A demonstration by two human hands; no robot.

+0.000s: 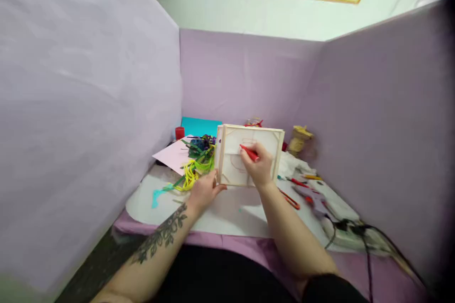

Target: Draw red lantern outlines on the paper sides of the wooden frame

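Observation:
A white panel with a pale wooden frame (pixel 232 178) stands upright on the white table, its framed side towards me. Faint red lines show on that side. My left hand (pixel 205 191) grips the panel's lower left edge, thumb along the bottom. In my right hand (pixel 260 166) is a red marker (pixel 250 153), its tip at the panel's surface near the middle. The fingers of that hand hide part of the red lines.
Left of the panel lie green and yellow strands (pixel 192 173), a pink sheet (pixel 170 155), a turquoise sheet (pixel 201 127) and a red candle-like cylinder (pixel 179 133). To the right are an orange-red cutter (pixel 290 200), a purple glue gun (pixel 314 197) and a power strip (pixel 346 236) with cables.

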